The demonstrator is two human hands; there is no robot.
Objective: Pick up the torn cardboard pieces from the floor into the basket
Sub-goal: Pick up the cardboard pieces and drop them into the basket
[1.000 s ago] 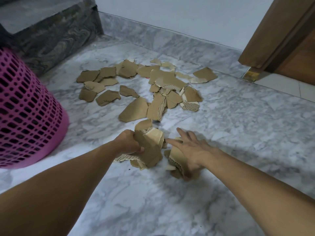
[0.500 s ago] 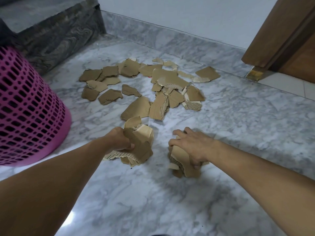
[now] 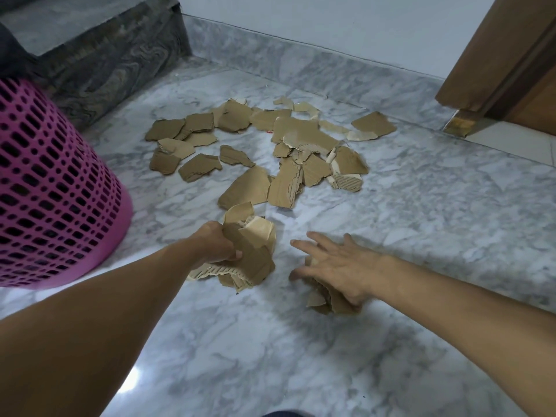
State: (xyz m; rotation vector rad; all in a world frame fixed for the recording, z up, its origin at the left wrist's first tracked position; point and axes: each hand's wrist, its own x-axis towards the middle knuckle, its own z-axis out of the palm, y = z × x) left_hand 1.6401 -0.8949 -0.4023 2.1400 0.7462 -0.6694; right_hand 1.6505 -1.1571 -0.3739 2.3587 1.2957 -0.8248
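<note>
My left hand (image 3: 215,245) grips a bundle of torn brown cardboard pieces (image 3: 252,257) just above the marble floor. To its right, my right hand (image 3: 340,266) has its fingers spread straight and lies over a small heap of cardboard pieces (image 3: 323,299) on the floor, mostly hidden under the palm. Several more torn pieces (image 3: 285,152) lie scattered on the floor beyond both hands. The pink perforated basket (image 3: 45,191) stands at the left edge, close to my left forearm; its opening is out of view.
A dark marble step (image 3: 99,55) rises at the back left behind the basket. A marble skirting (image 3: 316,70) and white wall close the far side. A brown wooden door and frame (image 3: 511,55) stand at the back right.
My right hand has uncurled from its heap of pieces and now has its fingers spread flat. My left hand keeps its bundle and has barely shifted.
</note>
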